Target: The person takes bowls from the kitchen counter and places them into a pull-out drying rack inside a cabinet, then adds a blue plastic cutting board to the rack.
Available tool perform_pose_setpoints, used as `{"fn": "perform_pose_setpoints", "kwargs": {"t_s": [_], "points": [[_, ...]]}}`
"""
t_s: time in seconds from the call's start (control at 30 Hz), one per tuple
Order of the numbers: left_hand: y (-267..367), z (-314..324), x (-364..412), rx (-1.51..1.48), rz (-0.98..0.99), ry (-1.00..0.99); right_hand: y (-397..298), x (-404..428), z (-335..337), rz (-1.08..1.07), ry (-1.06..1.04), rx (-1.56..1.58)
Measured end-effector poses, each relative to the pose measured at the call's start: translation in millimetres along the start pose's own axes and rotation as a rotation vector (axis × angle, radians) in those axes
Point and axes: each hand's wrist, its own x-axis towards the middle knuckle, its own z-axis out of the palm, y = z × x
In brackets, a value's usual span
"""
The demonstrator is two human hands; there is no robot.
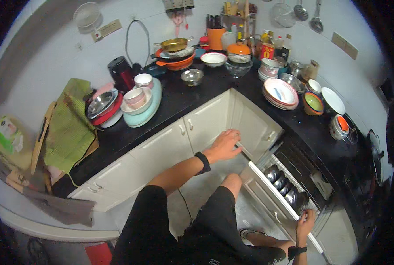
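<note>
My left hand (226, 144) hovers over the floor in front of the corner cabinet door (251, 127). Its fingers are apart with nothing in them; contact with the door's lower edge cannot be made out. On the right, a pulled-out drawer (266, 187) with a pale front holds a wire dish rack and a row of shiny metal bowls (280, 182) standing on edge. My right hand (306, 220) is curled over the drawer's top edge, close to the nearest bowl. A white drawer handle (277, 217) sits on the front below.
Black countertop (170, 102) wraps around the corner. It carries a steel bowl (192, 77), stacked plates (280, 92), cups on a turquoise tray (144, 116), an electric kettle (120, 73) and a green mat (66, 129). My knees are near the drawer; a cable (186, 205) lies on the floor.
</note>
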Motion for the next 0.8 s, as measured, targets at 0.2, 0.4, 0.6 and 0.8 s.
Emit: {"fn": "perform_pose_setpoints", "kwargs": {"t_s": [0.2,0.4,0.6,0.8], "points": [[30.9,66.5,-0.6,-0.151,0.067,0.081,-5.1,5.1,0.3,0.016,-0.025,0.042],[89.0,116.9,43.0,-0.261,-0.122,0.018,20.0,2.3,2.9,-0.044,-0.099,0.054],[92.3,119.7,44.8,-0.064,-0.126,-0.108,31.9,-0.5,-10.5,-0.063,0.006,-0.097],[86.6,122.6,46.7,-0.058,-0.209,-0.169,41.1,0.5,-2.7,-0.042,0.003,-0.053]]}}
